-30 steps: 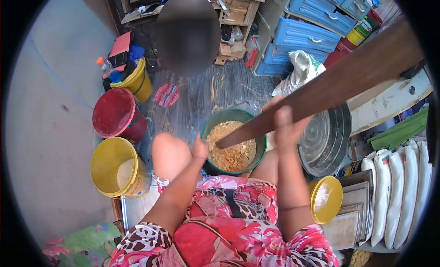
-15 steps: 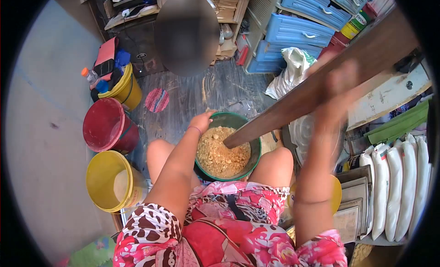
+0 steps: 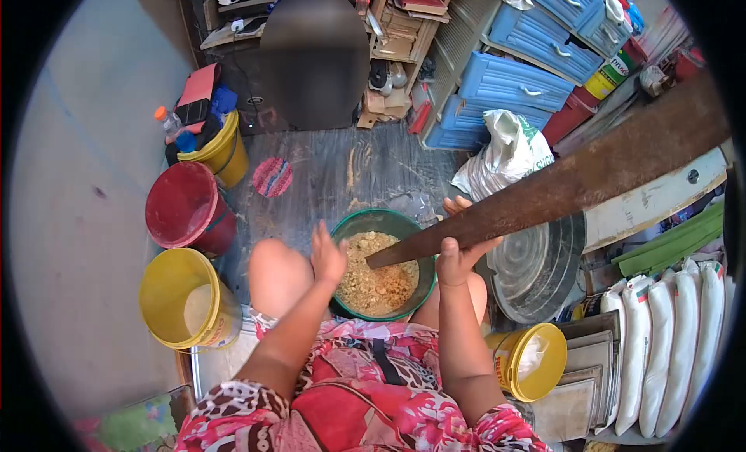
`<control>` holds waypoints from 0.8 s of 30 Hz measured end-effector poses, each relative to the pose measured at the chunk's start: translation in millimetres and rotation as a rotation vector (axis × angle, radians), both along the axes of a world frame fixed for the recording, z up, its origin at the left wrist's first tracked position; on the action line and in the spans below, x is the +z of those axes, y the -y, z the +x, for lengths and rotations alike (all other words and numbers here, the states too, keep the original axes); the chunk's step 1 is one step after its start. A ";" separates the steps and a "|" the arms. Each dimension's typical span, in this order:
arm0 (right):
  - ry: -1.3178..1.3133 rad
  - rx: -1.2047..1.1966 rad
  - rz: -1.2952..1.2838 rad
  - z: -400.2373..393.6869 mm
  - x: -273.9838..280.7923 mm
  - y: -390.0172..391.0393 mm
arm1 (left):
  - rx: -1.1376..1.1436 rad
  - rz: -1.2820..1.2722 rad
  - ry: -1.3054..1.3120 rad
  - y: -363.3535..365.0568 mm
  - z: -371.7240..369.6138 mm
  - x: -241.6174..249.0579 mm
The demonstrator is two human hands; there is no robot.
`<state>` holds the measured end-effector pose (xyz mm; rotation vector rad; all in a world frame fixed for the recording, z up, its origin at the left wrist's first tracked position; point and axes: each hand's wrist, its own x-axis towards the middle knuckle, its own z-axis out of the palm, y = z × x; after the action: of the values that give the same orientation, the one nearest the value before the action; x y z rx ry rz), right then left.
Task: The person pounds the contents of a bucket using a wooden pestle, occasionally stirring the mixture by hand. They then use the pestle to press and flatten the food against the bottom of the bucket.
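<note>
A green basin (image 3: pixel 423 285) stands between my knees, holding a crumbly yellow-brown mixture (image 3: pixel 365 281). The narrow end of a long dark wooden beam (image 3: pixel 544 176) rests in the mixture, while its wide end rises toward the upper right. My left hand (image 3: pixel 329 254) is at the basin's left rim with its fingers apart and nothing in it. Against the lower part of the beam is my right hand (image 3: pixel 464 254), its thumb on the near side and fingertips showing beyond the far edge, so it grips the wood.
Left of me are a red bucket (image 3: pixel 183 203) and two yellow buckets, one empty (image 3: pixel 180 300), one filled with items (image 3: pixel 221 153). On the right lie a round metal tray (image 3: pixel 536 265), a small yellow bucket (image 3: pixel 536 363) and white packets (image 3: pixel 668 335). Blue drawers (image 3: pixel 517 83) stand ahead.
My right hand has moved down the beam, close to the basin. My left hand has let go of the basin's rim and opened. The beam leans lower to the right.
</note>
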<state>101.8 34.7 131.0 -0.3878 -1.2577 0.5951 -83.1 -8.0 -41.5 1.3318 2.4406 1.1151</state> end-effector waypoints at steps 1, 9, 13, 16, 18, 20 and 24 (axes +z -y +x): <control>-0.009 0.000 -0.003 1.7 -1.9 2.2 | 0.000 -0.003 -0.009 21.1 4.3 -5.5; 0.085 0.008 -0.022 32.7 150.4 24.2 | -0.351 -0.330 -0.036 4.2 -30.6 -16.6; 0.439 0.162 0.246 96.9 317.2 2.7 | -0.544 -0.345 -0.231 -41.0 -45.5 2.7; 0.334 -0.041 0.312 63.9 364.1 20.0 | -0.608 -0.399 -0.327 -56.1 -41.1 13.2; 0.325 -0.112 0.341 58.2 379.2 16.8 | -0.635 -0.427 -0.330 -61.2 -38.7 13.8; 0.332 -0.147 0.334 60.4 368.8 2.3 | -0.631 -0.420 -0.313 -61.8 -42.7 9.4; 0.132 -0.513 -0.016 36.9 140.7 -38.2 | -0.607 -0.373 -0.339 -59.9 -44.1 -2.2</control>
<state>138.7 73.0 271.8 -0.7437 -1.2157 0.1435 -127.2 51.9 -43.6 2.0345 2.0371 0.2924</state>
